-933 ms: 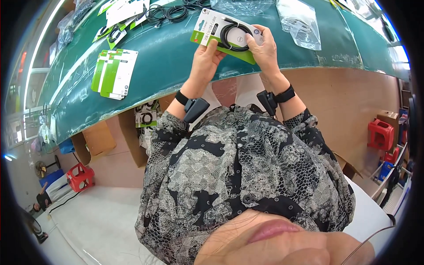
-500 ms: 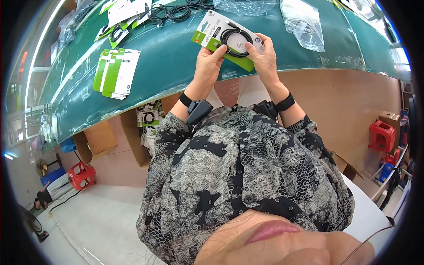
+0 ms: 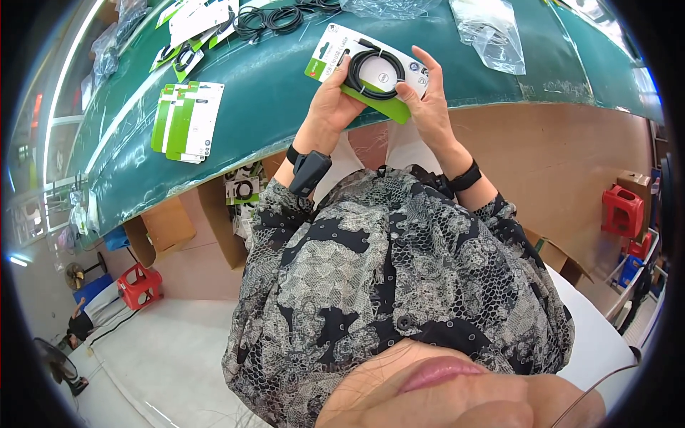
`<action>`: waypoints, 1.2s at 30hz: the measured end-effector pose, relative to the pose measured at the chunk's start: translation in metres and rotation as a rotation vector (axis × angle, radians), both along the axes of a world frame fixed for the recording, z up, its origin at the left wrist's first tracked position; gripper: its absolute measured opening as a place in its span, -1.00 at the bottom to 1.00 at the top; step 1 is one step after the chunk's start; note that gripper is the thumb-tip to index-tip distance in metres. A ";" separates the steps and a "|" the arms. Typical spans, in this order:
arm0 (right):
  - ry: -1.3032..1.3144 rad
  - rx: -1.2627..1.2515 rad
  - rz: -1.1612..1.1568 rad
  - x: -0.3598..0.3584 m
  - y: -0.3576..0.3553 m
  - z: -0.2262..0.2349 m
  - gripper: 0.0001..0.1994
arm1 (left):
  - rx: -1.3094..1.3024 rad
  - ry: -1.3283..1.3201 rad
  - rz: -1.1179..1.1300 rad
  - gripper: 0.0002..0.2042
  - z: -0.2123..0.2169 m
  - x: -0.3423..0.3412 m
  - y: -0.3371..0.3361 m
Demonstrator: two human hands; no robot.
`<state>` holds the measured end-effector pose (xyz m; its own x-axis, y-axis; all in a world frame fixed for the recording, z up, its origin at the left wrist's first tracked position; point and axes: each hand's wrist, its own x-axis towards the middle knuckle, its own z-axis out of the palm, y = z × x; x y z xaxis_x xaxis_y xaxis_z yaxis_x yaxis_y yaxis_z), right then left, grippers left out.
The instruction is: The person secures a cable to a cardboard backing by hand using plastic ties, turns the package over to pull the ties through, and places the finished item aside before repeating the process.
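Observation:
Between my hands is a white and green packaging card (image 3: 328, 44), tilted above the table's near edge. A coiled black cable (image 3: 354, 77) lies against its face, bound with small white ties. My left hand (image 3: 335, 105) closes on the card's left part, its thumb on the front and its fingers behind. At the right end, my right hand (image 3: 429, 107) grips the card with the thumb beside the coil, while one finger points up past the edge. Both hands' fingers behind the card are partly hidden.
The green-topped table (image 3: 271, 93) carries a stack of flat cards (image 3: 193, 121) at left. Carded cables (image 3: 187, 60) and loose black coils (image 3: 284, 20) lie farther back. A clear plastic bag (image 3: 492, 39) rests at right. Below stand an open carton (image 3: 221, 221) and red stools (image 3: 139, 285).
My left thumb has moved up along the card, off the lower left of the coil. The right thumb has shifted down the coil's edge, and a right finger has lifted. The card has tilted.

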<state>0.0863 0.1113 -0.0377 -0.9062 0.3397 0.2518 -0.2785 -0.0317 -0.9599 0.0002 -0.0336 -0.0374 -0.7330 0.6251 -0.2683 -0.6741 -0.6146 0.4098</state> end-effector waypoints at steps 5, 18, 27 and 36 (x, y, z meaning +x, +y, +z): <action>-0.074 0.113 0.054 0.002 0.010 -0.003 -0.41 | -0.158 0.082 -0.028 -0.65 -0.006 0.001 -0.003; -0.273 0.139 0.167 -0.014 0.036 -0.004 -0.64 | -0.341 0.464 0.103 -0.66 -0.002 -0.015 0.003; -0.104 0.105 -0.028 -0.029 0.025 0.016 -0.71 | -0.539 0.571 -0.076 -0.65 0.029 0.023 0.005; -0.124 0.325 -0.190 -0.024 0.034 0.015 -0.69 | -0.341 0.339 -0.089 -0.70 0.008 0.018 0.039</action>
<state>0.0620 0.1452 -0.0230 -0.8653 0.4248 0.2662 -0.1315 0.3201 -0.9382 0.0186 0.0058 -0.0295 -0.7620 0.6074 -0.2245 -0.5121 -0.3530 0.7830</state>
